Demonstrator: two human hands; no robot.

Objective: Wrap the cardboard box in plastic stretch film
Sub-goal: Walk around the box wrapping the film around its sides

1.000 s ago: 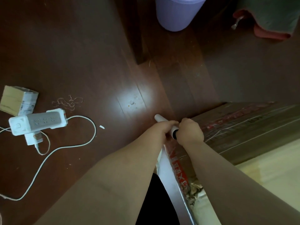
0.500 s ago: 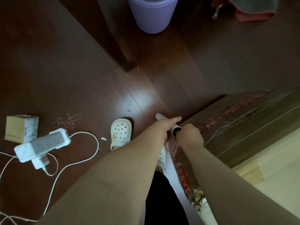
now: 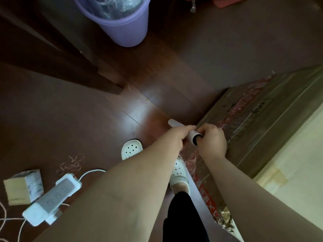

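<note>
A: Hands?
B: Left hand (image 3: 174, 137) is curled round the middle of the film roll (image 3: 192, 135). Right hand (image 3: 212, 141) grips the roll's open end, fingers at the core.
A: Box?
B: Cardboard box (image 3: 262, 116) sits centre right of frame, glossy film across its top. The roll is held at its left corner.
A: Else?
B: Purple bucket (image 3: 125, 28) top centre, power strip (image 3: 52, 194) lower left.

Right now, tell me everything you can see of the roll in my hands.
The roll is a slim, pale grey-white tube with a dark hollow core showing at its near end. It is held roughly level over the floor, beside the corner of the cardboard box. The left hand grips its middle; the right hand holds the open end.
</note>
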